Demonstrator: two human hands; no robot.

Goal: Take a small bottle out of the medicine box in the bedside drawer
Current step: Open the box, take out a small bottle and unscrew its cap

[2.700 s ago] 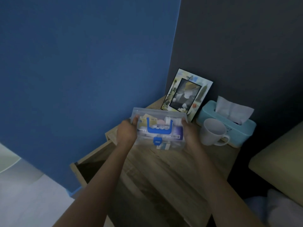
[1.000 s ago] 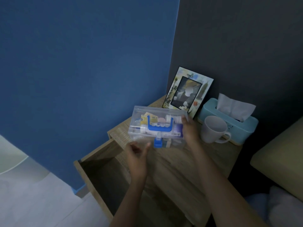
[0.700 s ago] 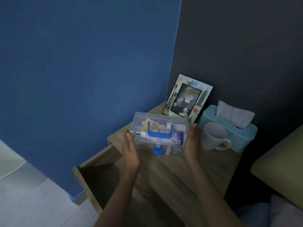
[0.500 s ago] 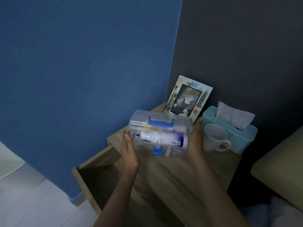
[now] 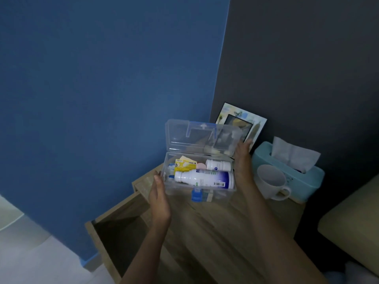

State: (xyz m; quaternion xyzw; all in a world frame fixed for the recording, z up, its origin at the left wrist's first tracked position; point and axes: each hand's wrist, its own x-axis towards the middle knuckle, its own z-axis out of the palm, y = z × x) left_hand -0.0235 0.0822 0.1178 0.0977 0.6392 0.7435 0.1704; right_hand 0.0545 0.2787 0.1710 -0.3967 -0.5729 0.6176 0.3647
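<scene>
The clear plastic medicine box (image 5: 180, 191) rests on the wooden bedside table, its lid (image 5: 203, 140) standing upright and open, blue latch (image 5: 196, 196) hanging at the front. Inside lie a small white bottle (image 5: 217, 165), a larger white bottle with a blue end (image 5: 204, 178), and a yellow packet (image 5: 184, 163). My left hand (image 5: 159, 198) presses flat against the box's left end. My right hand (image 5: 242, 165) is against its right end, fingertips up by the lid's edge.
The bedside drawer (image 5: 121, 236) stands pulled out at the lower left, dark inside. A white mug (image 5: 271, 182), a teal tissue box (image 5: 291, 171) and a picture frame (image 5: 242, 121) stand behind and to the right of the box. A cushion (image 5: 352, 224) is at the right.
The box was carried in both hands, then set on the table. The lid, shut half a second ago, has swung up and stands open. My left hand returned to the box's left end.
</scene>
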